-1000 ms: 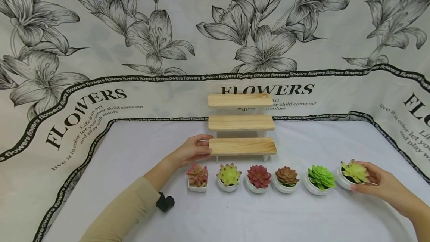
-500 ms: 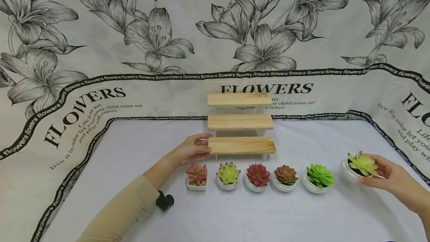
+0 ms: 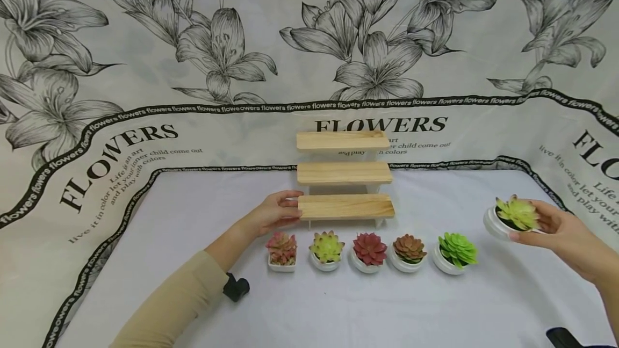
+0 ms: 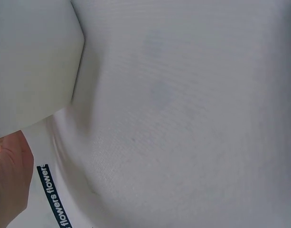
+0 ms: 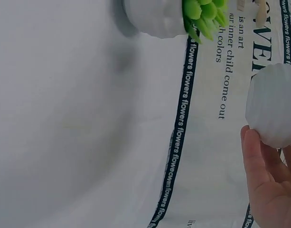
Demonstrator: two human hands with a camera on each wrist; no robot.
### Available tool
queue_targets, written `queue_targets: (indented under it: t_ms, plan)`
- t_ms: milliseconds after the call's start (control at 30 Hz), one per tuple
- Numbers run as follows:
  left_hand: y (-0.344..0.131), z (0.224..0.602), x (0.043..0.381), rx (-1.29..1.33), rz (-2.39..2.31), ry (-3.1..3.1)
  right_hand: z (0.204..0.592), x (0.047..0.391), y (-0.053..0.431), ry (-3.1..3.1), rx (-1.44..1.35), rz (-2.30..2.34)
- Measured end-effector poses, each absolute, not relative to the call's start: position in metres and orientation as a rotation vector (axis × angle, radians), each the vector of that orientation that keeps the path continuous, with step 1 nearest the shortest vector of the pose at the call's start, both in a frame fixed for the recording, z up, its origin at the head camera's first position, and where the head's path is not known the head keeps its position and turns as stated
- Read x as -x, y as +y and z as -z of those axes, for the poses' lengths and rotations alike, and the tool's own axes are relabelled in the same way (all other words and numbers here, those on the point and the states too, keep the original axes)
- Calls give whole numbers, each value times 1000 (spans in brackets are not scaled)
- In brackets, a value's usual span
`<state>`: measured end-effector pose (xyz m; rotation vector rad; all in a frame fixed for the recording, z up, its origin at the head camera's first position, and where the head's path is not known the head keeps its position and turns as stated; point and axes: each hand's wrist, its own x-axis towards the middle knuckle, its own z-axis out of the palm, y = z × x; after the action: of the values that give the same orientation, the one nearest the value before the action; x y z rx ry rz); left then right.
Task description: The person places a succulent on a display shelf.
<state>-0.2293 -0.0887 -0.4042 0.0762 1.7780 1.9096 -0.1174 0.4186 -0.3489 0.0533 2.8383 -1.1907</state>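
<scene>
My left hand (image 3: pixel 273 214) grips the left end of the lowest shelf on a three-tier wooden display stand (image 3: pixel 348 207). At the right, my right hand (image 3: pixel 568 235) holds a yellow-green potted succulent (image 3: pixel 516 212) above the table, thumb and fingers around its round white pot. From below, the right wrist view shows that white pot (image 5: pixel 274 107) at the fingertips (image 5: pixel 252 137). In the left wrist view, a white angular surface (image 4: pixel 31 61) hides most of the left hand (image 4: pixel 12 178).
In front of the stand runs a row of potted succulents: pink (image 3: pixel 282 251) in a square pot, yellow-green (image 3: pixel 326 248), dark red (image 3: pixel 369 251), brown (image 3: pixel 409 251) and bright green (image 3: pixel 456 251). A black object (image 3: pixel 236 287) lies by the left sleeve. Flower-printed cloth (image 3: pixel 232 138) hangs behind.
My right hand has lifted the yellow-green succulent up off the table and farther back. The left hand has stayed on the stand. A black object has come into view at the lower right.
</scene>
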Motion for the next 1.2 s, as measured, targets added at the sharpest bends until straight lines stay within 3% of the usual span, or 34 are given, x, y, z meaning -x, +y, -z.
queue_targets:
  t_ms: [700, 1200]
  plan:
    - [-88, 399, 227, -61, -1895, 1785, 296, 157, 365, 2734, 196, 1349]
    - [-89, 401, 231, -56, -1896, 1784, 268, 181, 333, 2650, 214, 1417]
